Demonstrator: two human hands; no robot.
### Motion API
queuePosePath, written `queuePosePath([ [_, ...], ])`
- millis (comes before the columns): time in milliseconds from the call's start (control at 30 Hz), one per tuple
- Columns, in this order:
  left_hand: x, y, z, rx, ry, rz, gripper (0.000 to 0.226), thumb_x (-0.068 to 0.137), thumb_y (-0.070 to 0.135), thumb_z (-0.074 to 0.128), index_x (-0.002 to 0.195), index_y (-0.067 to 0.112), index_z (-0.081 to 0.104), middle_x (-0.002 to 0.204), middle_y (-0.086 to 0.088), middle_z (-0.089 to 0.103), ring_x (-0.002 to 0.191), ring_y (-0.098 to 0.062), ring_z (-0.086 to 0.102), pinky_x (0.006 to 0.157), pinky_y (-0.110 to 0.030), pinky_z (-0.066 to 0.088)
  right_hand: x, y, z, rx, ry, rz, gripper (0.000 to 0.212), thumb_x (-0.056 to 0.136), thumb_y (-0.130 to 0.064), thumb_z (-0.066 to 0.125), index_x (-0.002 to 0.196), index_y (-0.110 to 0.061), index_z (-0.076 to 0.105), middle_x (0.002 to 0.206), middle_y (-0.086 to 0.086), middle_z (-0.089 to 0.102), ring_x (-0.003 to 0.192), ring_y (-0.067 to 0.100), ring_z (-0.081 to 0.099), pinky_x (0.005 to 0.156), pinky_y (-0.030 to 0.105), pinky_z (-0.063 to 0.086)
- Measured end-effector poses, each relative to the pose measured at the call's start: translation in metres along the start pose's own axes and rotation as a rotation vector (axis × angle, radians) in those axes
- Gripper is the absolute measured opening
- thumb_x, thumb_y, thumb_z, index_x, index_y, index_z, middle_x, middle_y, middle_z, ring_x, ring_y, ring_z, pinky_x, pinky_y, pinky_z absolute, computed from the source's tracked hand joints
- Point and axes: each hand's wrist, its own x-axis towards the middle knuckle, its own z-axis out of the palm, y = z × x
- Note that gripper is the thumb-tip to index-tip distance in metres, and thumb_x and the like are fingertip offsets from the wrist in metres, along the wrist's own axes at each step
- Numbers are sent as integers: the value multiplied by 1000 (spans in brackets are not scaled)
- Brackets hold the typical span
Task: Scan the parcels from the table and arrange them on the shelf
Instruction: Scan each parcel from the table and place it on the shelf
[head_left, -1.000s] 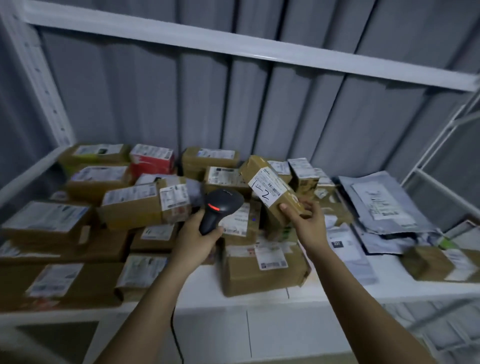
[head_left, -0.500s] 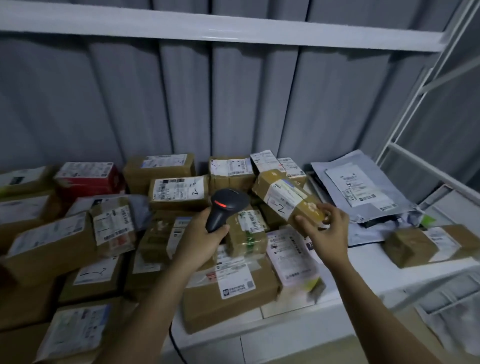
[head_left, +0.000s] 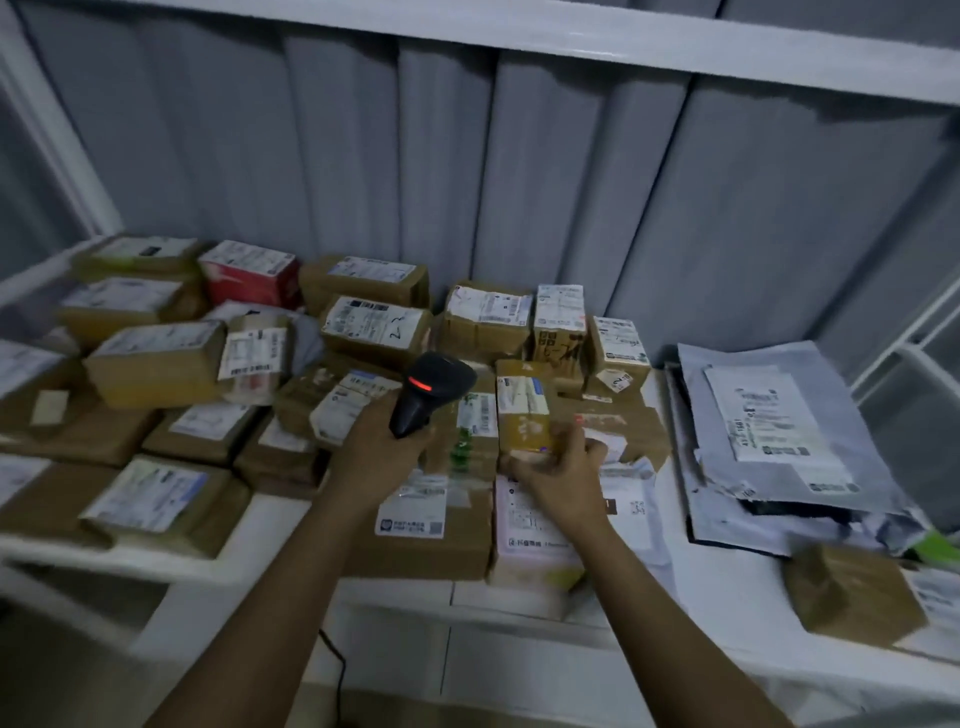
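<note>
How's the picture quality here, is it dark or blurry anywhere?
Head view: dim, bluish light; motion blur smears the right hand and the small parcel it holds; the scanner reads sharper, its red light glowing; wide-angle bends the shelf edges.

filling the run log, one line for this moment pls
left hand: grips black handheld scanner | right hand: holds small brown cardboard parcel on pile | white shelf

Both bare arms reach up from the lower frame toward the centre. The left hand grips a scanner; the right hand holds a small box.
</note>
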Motion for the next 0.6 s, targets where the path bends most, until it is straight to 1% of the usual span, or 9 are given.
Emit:
queuePosePath([
  [67,-10,-1,2,-11,34,-20,20,93,10,59,102,26,52,89,4,58,78,-10,56,67,-28,45,-3,8,-4,-16,-47,-48,67,75,-36,81,127,-21,41,124,4,29,98,17,51,81,28,44],
  [133,-20,-2,2,-29,70,-31,21,93,7,57,99,27,51,86,6,58,77,-10,55,64,-22,44,-7,11,-8,-89,37,-133,61,79,-35,77,128,-21,44,126,5,30,107,24,48,78,28,44],
  [200,-30,-6,-2,-48,122,-57,23,93,5,55,90,27,52,85,-6,61,76,-21,58,62,-22,42,-9,4,-7,-127,111,-249,49,83,-30,70,125,-17,49,125,8,33,114,27,41,77,30,42],
  [267,-42,-11,-9,-60,183,-84,19,92,5,57,87,23,54,89,-24,60,80,-37,57,64,-30,40,-13,-11,3,-139,113,-435,34,84,-24,63,115,-12,57,119,12,41,112,32,41,80,32,39],
  [300,-48,-14,-15,-66,216,-96,15,91,6,58,91,20,55,90,-24,60,80,-37,57,63,-31,40,-15,-22,11,-148,101,-536,28,83,-22,59,108,-10,61,113,13,46,108,32,44,80,30,35],
  [367,-59,-22,-28,-65,291,-133,18,90,8,61,100,22,54,86,-9,61,75,-24,58,61,-29,42,-19,-45,32,-149,47,-693,24,81,-21,53,98,-10,65,102,9,52,98,26,46,75,23,25],
  [433,-70,-29,-45,-84,359,-178,25,91,10,61,104,29,50,83,5,58,69,-16,56,58,-28,42,-26,-71,57,-116,-58,-769,18,83,-21,52,93,-12,65,96,2,50,94,20,45,73,21,25],
  [467,-77,-33,-56,-80,385,-198,24,91,10,59,104,29,51,79,5,56,63,-13,52,55,-26,40,-29,-83,70,-105,-99,-794,18,84,-22,51,92,-14,65,96,2,50,94,20,46,74,22,29],
  [600,-114,-58,-110,-32,522,-251,12,86,7,60,98,5,57,76,-22,55,55,-18,43,51,-24,30,-56,-126,129,-62,-268,-855,18,85,-20,52,92,-13,66,103,6,55,98,20,49,79,32,42],
])
